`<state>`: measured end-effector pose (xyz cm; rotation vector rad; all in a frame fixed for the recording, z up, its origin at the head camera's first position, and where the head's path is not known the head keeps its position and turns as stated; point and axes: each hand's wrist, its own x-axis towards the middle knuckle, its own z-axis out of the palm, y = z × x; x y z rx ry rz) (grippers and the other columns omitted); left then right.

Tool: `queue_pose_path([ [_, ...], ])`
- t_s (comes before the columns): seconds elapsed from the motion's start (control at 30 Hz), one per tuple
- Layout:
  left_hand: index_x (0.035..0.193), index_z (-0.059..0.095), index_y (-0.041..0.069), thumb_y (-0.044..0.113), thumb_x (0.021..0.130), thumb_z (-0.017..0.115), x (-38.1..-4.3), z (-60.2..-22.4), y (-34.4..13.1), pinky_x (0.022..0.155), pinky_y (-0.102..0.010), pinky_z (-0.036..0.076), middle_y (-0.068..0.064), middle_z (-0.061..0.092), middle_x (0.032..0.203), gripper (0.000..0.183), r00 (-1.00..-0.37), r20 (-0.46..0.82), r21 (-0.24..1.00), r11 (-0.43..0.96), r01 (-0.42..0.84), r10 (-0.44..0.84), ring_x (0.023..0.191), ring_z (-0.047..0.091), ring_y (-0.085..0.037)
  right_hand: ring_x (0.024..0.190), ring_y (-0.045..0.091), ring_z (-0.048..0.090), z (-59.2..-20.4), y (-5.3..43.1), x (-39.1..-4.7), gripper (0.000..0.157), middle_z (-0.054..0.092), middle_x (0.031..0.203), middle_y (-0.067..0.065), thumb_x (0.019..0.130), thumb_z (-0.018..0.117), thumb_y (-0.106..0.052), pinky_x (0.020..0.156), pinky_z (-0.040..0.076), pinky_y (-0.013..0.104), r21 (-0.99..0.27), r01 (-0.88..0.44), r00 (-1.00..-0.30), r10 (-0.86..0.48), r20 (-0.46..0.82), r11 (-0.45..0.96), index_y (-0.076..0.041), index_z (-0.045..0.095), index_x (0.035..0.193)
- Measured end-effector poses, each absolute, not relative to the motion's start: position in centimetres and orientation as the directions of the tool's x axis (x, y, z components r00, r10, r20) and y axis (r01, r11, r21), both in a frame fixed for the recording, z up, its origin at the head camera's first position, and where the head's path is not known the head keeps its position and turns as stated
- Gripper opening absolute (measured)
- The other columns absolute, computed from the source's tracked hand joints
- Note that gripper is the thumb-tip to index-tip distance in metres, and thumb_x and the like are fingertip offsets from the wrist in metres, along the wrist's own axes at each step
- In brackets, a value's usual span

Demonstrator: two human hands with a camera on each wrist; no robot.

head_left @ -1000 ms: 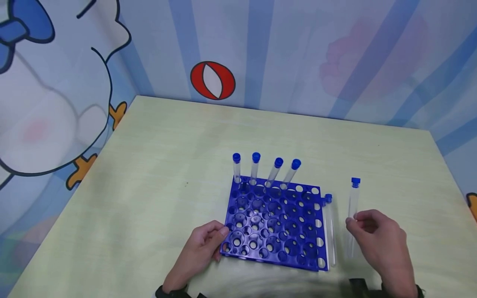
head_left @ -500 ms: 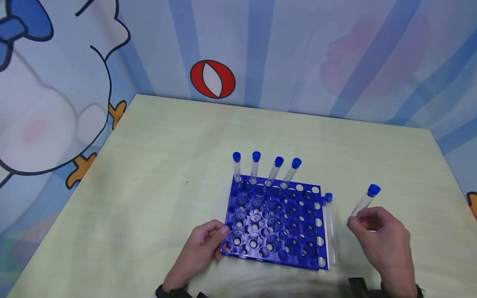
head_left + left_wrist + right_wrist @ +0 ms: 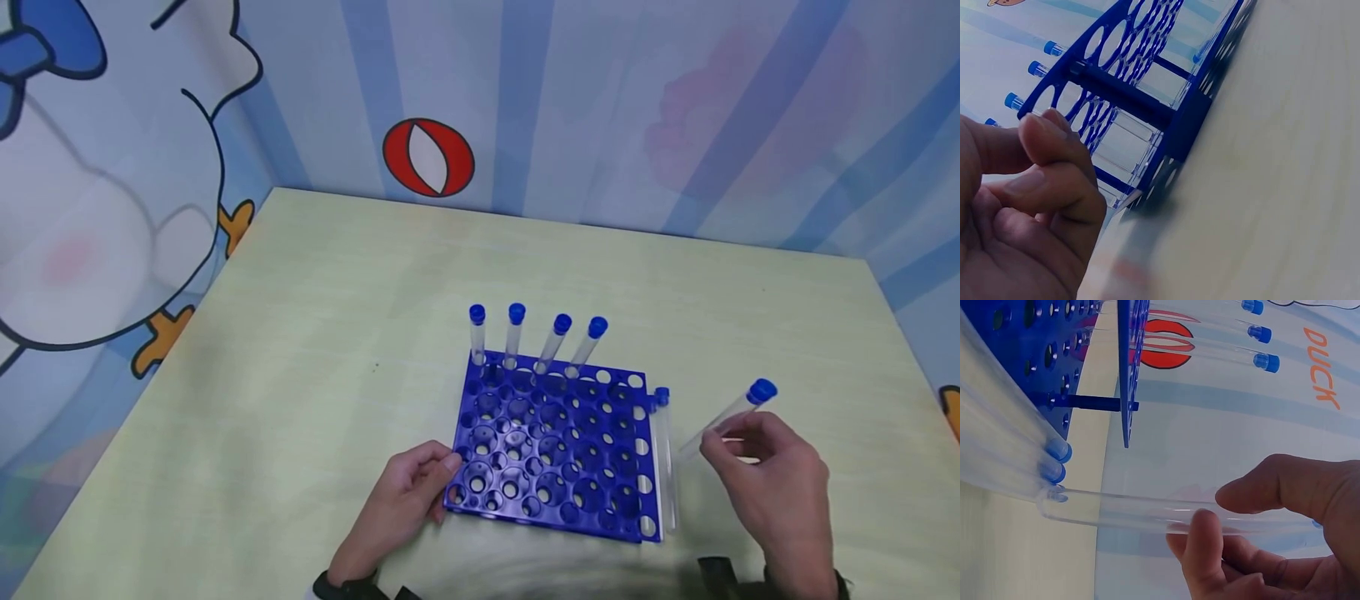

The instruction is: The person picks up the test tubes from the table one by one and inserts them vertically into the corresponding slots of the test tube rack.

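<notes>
In the head view my left hand (image 3: 405,500) grips the near left corner of a blue test tube rack (image 3: 540,522), thumb on top. The left wrist view shows the bent fingers (image 3: 1054,194) right at the rack's corner. To the right of the rack, my right hand (image 3: 776,483) pinches a clear test tube (image 3: 729,413) with a blue cap. This tube is tilted, its cap up to the right and its rounded bottom (image 3: 1047,503) toward the rack. Several capped tubes (image 3: 551,348) stand in the rack's back row, some leaning.
More clear tubes with blue caps (image 3: 662,396) lie along the rack's right side, close together on the pale table (image 3: 300,350). A cartoon-printed wall (image 3: 570,108) rises behind the table's far edge.
The tube in the right hand has tipped from nearly upright to a slant, its cap swinging right and down. The left hand and the rack have stayed in place.
</notes>
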<state>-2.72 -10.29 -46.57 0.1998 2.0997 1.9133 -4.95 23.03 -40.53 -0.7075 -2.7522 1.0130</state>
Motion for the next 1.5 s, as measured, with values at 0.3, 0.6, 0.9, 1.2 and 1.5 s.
queue_pose_path([
  [0.3,0.093,0.056,-0.006,0.023,0.096,0.049,-2.7,-46.5,-10.3,0.050,-0.028,0.048,-0.008,0.053,0.065,0.029,-0.947,-0.122,0.990,0.105,-0.094,0.298,0.048,0.050,-0.010,0.069,0.000,0.055,-39.7,22.9,-5.2,0.022,0.066,0.095,0.009,0.082,0.066,-0.022,0.054,0.042,0.014,-0.669,0.293,-0.906,0.422,0.034,0.683,-0.008,0.062,0.098],
  [0.6,0.093,0.057,-0.005,0.023,0.096,0.049,-2.7,-46.4,-10.3,0.051,-0.028,0.048,-0.008,0.053,0.064,0.029,-0.950,-0.120,0.989,0.123,-0.088,0.287,0.047,0.050,-0.010,0.066,-0.009,0.050,-38.6,21.7,-5.8,0.019,0.066,0.092,0.007,0.082,0.068,-0.019,0.056,0.041,0.008,-0.709,0.129,-0.921,0.349,0.173,0.693,-0.006,0.063,0.096],
  [0.9,0.093,0.056,-0.005,0.022,0.096,0.049,-2.7,-46.4,-10.3,0.050,-0.028,0.048,-0.007,0.053,0.064,0.029,-0.949,-0.126,0.988,0.118,-0.095,0.289,0.047,0.050,-0.010,0.068,-0.004,0.052,-37.7,20.6,-6.8,0.018,0.065,0.089,0.004,0.082,0.068,-0.021,0.057,0.041,0.009,-0.714,0.057,-0.926,0.305,0.224,0.697,-0.008,0.063,0.093],
  [1.2,0.093,0.057,-0.004,0.024,0.096,0.049,-2.7,-46.4,-10.2,0.051,-0.028,0.048,-0.006,0.053,0.064,0.029,-0.949,-0.129,0.988,0.123,-0.097,0.287,0.047,0.050,-0.011,0.069,0.001,0.053,-37.8,19.7,-7.9,0.016,0.065,0.086,0.003,0.082,0.067,-0.021,0.056,0.042,0.011,-0.710,-0.022,-0.921,0.261,0.288,0.704,-0.008,0.064,0.091],
  [1.5,0.094,0.057,-0.005,0.024,0.096,0.049,-2.7,-46.4,-10.3,0.052,-0.027,0.048,-0.006,0.052,0.063,0.030,-0.947,-0.142,0.986,0.125,-0.109,0.290,0.048,0.050,-0.011,0.072,0.009,0.055,-38.2,18.8,-8.7,0.016,0.065,0.086,0.002,0.084,0.066,-0.021,0.056,0.042,0.014,-0.709,-0.057,-0.933,0.215,0.288,0.703,-0.008,0.064,0.093],
])
